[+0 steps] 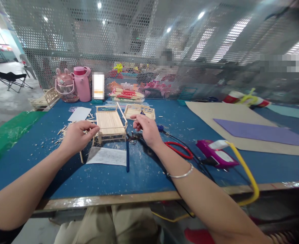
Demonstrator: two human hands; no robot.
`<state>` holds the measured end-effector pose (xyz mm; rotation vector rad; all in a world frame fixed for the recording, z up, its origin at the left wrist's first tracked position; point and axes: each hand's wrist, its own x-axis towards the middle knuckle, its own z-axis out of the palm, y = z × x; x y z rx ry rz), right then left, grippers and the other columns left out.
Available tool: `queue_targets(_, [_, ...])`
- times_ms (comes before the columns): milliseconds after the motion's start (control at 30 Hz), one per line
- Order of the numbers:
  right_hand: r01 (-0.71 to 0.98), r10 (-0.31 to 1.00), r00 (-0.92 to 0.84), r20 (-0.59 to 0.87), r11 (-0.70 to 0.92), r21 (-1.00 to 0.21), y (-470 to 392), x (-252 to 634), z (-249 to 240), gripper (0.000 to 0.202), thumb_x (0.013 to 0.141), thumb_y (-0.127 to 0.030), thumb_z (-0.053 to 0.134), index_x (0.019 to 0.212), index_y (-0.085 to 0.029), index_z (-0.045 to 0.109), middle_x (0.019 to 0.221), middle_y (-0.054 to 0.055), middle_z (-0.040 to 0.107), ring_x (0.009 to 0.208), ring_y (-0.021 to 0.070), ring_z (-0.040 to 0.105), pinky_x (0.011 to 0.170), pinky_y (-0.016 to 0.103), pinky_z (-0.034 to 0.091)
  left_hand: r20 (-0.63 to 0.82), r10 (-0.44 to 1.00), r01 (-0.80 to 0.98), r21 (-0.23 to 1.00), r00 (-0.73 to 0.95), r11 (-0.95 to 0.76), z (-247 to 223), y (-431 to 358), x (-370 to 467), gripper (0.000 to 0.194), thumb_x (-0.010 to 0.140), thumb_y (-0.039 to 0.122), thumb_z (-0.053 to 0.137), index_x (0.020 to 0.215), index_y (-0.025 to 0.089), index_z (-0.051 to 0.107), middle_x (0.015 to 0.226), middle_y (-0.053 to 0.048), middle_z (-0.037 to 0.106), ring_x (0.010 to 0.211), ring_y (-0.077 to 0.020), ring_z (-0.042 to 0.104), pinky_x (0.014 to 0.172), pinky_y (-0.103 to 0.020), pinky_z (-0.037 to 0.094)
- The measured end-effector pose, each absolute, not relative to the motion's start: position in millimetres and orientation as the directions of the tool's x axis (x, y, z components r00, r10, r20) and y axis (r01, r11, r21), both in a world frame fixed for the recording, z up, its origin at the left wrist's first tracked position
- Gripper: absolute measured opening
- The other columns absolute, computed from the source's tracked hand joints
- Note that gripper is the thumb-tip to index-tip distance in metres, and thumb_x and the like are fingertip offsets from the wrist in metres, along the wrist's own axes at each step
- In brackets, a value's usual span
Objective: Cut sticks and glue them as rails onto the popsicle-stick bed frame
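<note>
A miniature bed (110, 122) made of thin wooden sticks stands on the blue table. My left hand (78, 136) is at its front left corner, thumb and fingertips pinched on the end of what looks like a thin wooden stick (113, 128) along the bed's front. To the right of the bed, my right hand (147, 130) is raised with its fingers curled; whether anything is in them is hidden. Just in front of the bed lie pliers (132, 136), a blue-handled tool (128, 157) and a paper sheet (107, 156). A second stick piece (140, 111) lies behind my right hand.
A purple device (217, 154), a yellow cable (243, 166) and a red loop (180, 150) lie at right. Foam sheets (261, 132) cover the right side. Pink bottles (82, 86), a lit phone (98, 86) and stick bundles (127, 95) line the mesh partition. Wood scraps are scattered around.
</note>
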<state>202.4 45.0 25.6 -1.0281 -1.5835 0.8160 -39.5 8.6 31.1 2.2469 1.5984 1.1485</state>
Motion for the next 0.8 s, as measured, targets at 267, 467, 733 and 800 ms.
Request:
queue_targets(267, [0.312,0.913,-0.233,0.336,0.397,-0.863,39.9,192.8,20.1,0.021,0.069,-0.034,0.058,0.077,-0.015,0.062,0.065,0.0,0.057,0.059,0.0104,0.047,0.058,0.024,0.038,0.497,0.858,0.731,0.538,0.127,-0.42,31.0,7.7,-39.1,0.025,0.078,0.037,0.053,0.073,0.02,0.069,0.079,-0.005,0.072,0.073,-0.0191,0.063,0.069,-0.031,0.046])
queue_targets(467, [0.349,0.901,-0.261,0.346,0.423,-0.836,37.7,186.7,20.7,0.023,0.074,-0.037,0.055,0.073,-0.015,0.059,0.063,-0.001,0.052,0.058,0.0099,0.044,0.057,0.023,0.037,0.494,0.859,0.72,0.547,0.134,-0.427,31.0,8.7,-38.2,0.025,0.078,0.037,0.052,0.071,0.019,0.069,0.078,-0.005,0.072,0.072,-0.0185,0.063,0.068,-0.03,0.045])
queue_targets(733, [0.363,0.896,-0.278,0.348,0.433,-0.825,38.4,187.9,20.5,0.023,0.074,-0.037,0.055,0.073,-0.014,0.059,0.064,-0.001,0.052,0.059,0.0102,0.044,0.059,0.024,0.037,0.332,0.943,0.534,0.803,-0.032,-0.264,28.9,12.1,-41.0,0.045,0.084,0.044,0.038,0.081,0.014,0.072,0.077,-0.007,0.071,0.071,-0.018,0.06,0.066,-0.028,0.045])
queue_targets(800, [0.363,0.895,-0.281,0.347,0.433,-0.825,38.3,188.2,20.5,0.023,0.074,-0.037,0.055,0.073,-0.014,0.059,0.065,0.0,0.053,0.059,0.0104,0.044,0.059,0.024,0.038,0.292,0.954,0.452,0.861,-0.067,-0.232,27.4,14.2,-42.2,0.05,0.086,0.042,0.032,0.091,0.011,0.071,0.077,-0.007,0.071,0.068,-0.017,0.058,0.064,-0.028,0.044])
